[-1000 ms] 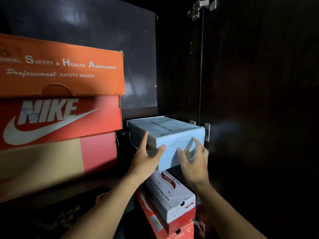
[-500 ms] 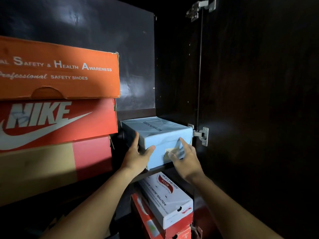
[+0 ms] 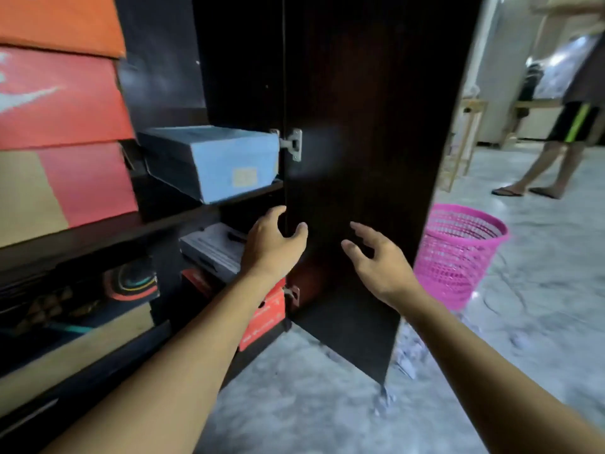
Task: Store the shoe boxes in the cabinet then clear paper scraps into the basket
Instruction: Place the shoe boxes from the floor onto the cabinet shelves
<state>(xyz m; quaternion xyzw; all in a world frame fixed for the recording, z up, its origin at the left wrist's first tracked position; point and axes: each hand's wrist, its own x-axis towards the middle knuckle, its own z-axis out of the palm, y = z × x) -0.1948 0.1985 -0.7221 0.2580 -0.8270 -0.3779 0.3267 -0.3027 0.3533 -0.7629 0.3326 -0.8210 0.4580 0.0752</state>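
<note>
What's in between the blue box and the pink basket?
In the head view, the open dark cabinet door stands between the light blue shoe box on its shelf and the pink basket on the floor.

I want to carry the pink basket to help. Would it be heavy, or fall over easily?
Probably light: the pink plastic mesh basket is mostly holes, with thin-looking walls. It may tip if bumped, since it narrows toward the bottom and looks empty, though its inside is only partly visible. The thin mesh might bend a little when squeezed.
</note>
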